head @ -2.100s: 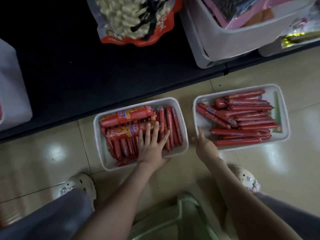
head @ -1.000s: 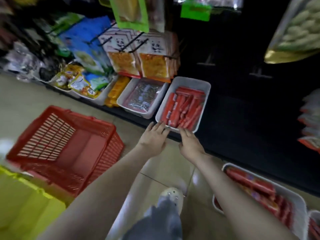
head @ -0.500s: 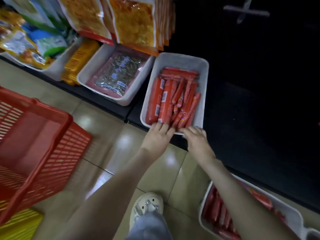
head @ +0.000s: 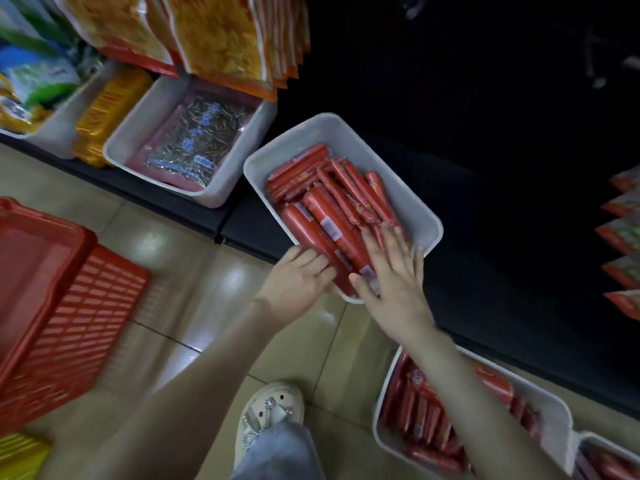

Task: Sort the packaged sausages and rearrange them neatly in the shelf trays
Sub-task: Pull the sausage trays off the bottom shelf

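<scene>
A white tray [head: 408, 202] of red packaged sausages [head: 332, 209] sits turned at an angle on the low dark shelf, its near corner over the shelf edge. Thick sausages lie at its left, thin ones at its right. My left hand [head: 298, 278] grips the tray's near-left corner, fingers over the rim. My right hand [head: 391, 271] lies flat on the sausages at the near end, fingers straight. A second white tray [head: 557, 407] of sausages [head: 426, 420] stands on the floor at the lower right, partly hidden by my right forearm.
A red basket [head: 69, 306] stands on the tiled floor at the left. A white tray of seed packets [head: 221, 192] sits left of the sausage tray, with hanging snack bags [head: 221, 39] above. A third tray's corner [head: 606, 459] shows bottom right. My shoe [head: 268, 410] is below.
The view swung from the two floor trays to the shelf tray. Both hands took its near edge; the tray has turned and my right hand now lies on the sausages.
</scene>
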Available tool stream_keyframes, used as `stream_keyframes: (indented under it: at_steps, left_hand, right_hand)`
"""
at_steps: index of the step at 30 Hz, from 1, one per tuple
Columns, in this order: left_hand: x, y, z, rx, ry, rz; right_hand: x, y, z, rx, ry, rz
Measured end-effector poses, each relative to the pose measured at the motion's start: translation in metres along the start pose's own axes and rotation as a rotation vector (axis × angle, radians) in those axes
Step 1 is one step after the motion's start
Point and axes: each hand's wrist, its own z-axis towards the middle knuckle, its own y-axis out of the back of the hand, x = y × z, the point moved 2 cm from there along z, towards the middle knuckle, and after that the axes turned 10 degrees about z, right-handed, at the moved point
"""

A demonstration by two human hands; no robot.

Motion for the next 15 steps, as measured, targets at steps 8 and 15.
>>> stream_keyframes:
  at_steps: [8, 15]
  left_hand:
    - [-0.063, 0.001, 0.043, 0.104, 0.111, -0.185]
    - [0.04, -0.003, 0.009, 0.222, 0.762, -0.025]
  right_hand:
    - [-0.055, 0.005, -0.007, -0.186, -0.439, 0.214]
    - [-0.045, 0.007, 0.005, -0.227, -0.467, 0.37]
